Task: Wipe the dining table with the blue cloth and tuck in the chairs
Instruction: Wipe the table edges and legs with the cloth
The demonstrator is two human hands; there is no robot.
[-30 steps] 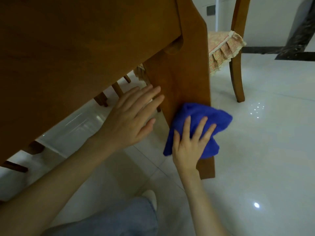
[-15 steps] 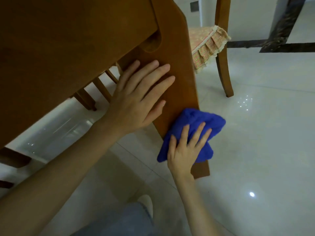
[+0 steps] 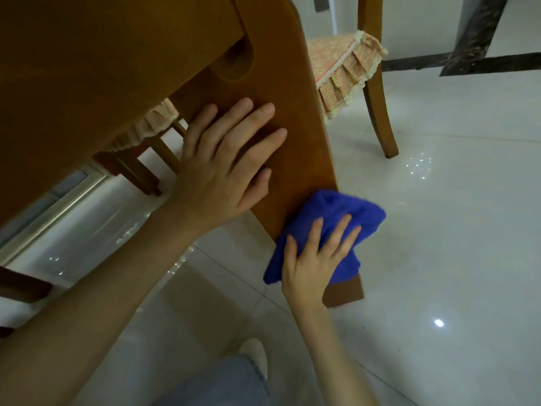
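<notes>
I look down at a wide wooden leg (image 3: pixel 295 118) of the brown dining table (image 3: pixel 87 77). My left hand (image 3: pixel 225 168) lies flat on the leg's face, fingers spread, holding nothing. Lower down, my right hand (image 3: pixel 316 259) presses the crumpled blue cloth (image 3: pixel 348 218) against the leg near its foot. A wooden chair (image 3: pixel 377 101) with a frilled checked seat cushion (image 3: pixel 342 71) stands behind the leg at the upper right, pulled out from the table.
Glossy pale floor tiles (image 3: pixel 439 244) spread to the right and front. More chair legs (image 3: pixel 140 174) and a frilled cushion show under the table on the left. My jeans leg (image 3: pixel 222 385) and a pale shoe (image 3: pixel 257 356) are at the bottom. A dark stone strip (image 3: pixel 474 33) runs upper right.
My left hand slid up from the leg's edge and now rests flat on its face. My right hand rubbed the cloth lower, toward the leg's foot. The view shifted closer.
</notes>
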